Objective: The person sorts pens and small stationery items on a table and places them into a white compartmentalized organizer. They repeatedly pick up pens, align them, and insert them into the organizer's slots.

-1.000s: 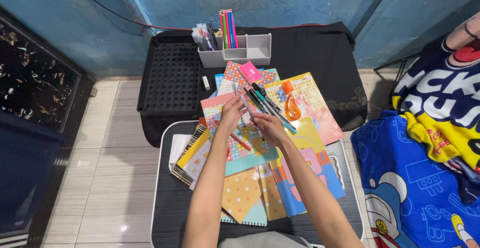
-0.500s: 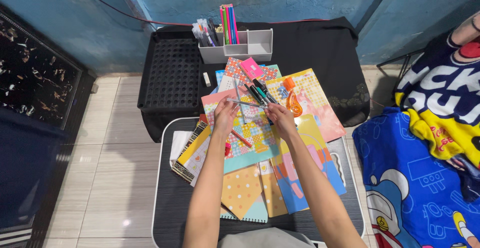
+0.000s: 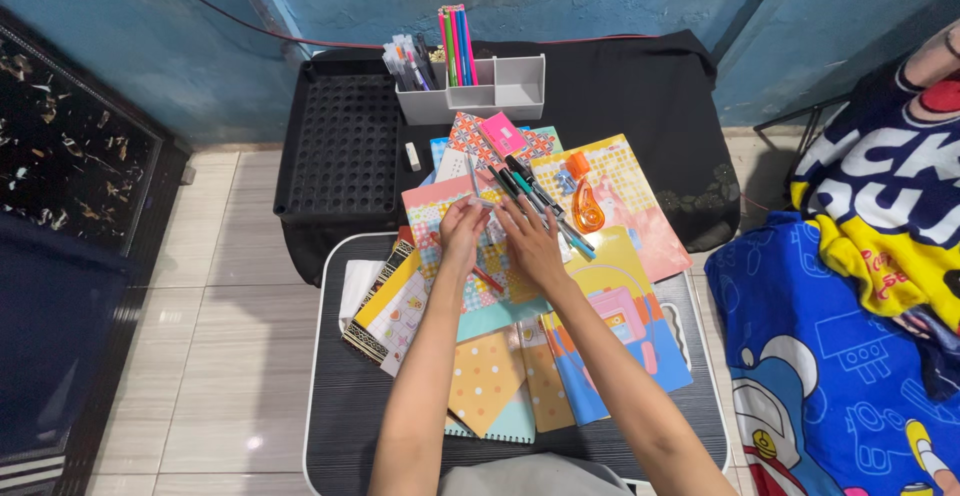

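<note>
A: Both hands are gathering pens [image 3: 535, 199] off the patterned notebook [image 3: 490, 256].

B: Left hand [image 3: 463, 228] pinches one; right hand [image 3: 530, 241] lies spread (nearly flat). Next, I'd guess, needs a firm bundled grip.

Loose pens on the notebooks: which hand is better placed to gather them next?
Probably the right hand. It lies flat on the patterned notebooks with its fingertips right at the loose pens, which fan out toward its side. The left hand sits further left, pinching a thin pen.
</note>
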